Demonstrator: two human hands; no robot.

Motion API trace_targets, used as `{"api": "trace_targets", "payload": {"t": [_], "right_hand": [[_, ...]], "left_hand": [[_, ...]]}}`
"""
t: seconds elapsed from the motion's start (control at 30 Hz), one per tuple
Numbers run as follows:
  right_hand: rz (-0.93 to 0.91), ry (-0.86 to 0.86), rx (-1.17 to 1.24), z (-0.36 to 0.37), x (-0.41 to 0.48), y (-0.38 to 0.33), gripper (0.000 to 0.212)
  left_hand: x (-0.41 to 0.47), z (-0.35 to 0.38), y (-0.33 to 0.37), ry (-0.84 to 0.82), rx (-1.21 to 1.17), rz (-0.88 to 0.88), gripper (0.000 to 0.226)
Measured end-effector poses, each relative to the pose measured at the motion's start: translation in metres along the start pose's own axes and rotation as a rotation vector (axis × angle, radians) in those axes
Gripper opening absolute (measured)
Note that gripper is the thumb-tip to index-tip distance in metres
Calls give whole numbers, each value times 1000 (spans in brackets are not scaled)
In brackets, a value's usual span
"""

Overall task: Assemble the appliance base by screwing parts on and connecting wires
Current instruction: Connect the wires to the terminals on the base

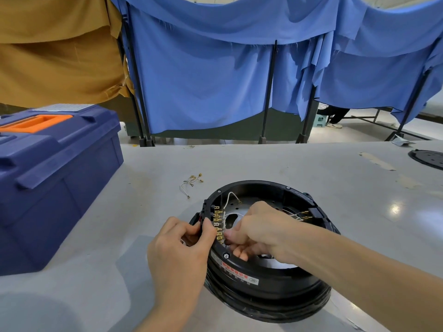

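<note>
Down low, left hand (189, 238) grips a black block (206, 210) on the round base (263, 283); right hand (256, 226) pinches a shiny brass tab (219, 236).

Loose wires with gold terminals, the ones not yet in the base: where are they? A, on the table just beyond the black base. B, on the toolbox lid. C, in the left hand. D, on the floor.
A: the loose wires lie on the grey table, just past the far-left rim of the black base, touching neither it nor the blue toolbox.
</note>
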State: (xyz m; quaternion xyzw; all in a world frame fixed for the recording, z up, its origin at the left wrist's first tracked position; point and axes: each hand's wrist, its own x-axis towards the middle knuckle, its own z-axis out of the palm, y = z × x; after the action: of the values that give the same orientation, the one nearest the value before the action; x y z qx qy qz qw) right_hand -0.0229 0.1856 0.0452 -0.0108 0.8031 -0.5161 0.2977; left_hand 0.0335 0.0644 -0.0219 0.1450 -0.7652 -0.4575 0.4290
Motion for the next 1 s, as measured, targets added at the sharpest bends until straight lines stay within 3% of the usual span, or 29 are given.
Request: {"api": "trace_targets", "payload": {"t": [0.27,0.43,0.6,0.7,0.83,0.9,1.0], "right_hand": [[35,147,7,13,3,-1,27],[26,76,11,6,0,1,12],[-228,115,-181,-22,-7,2,36],[-443,304,-215,-45,-1,0,35],[-649,623,-598,-62,17,-2,25],[-723,576,-699,-61,28,-3,16],[-709,387,-858,-55,44,-5,29]], "left_hand": [[-1,1,1,-2,13,-14,38],[0,0,0,-1,13,-1,30],[6,0,-3,22,51,-9,35],[18,0,-8,55,86,-37,39],[35,3,-18,42,130,-125,34],[46,7,-25,-13,177,-180,31],[63,13,-37,-141,233,-219,27]]}}
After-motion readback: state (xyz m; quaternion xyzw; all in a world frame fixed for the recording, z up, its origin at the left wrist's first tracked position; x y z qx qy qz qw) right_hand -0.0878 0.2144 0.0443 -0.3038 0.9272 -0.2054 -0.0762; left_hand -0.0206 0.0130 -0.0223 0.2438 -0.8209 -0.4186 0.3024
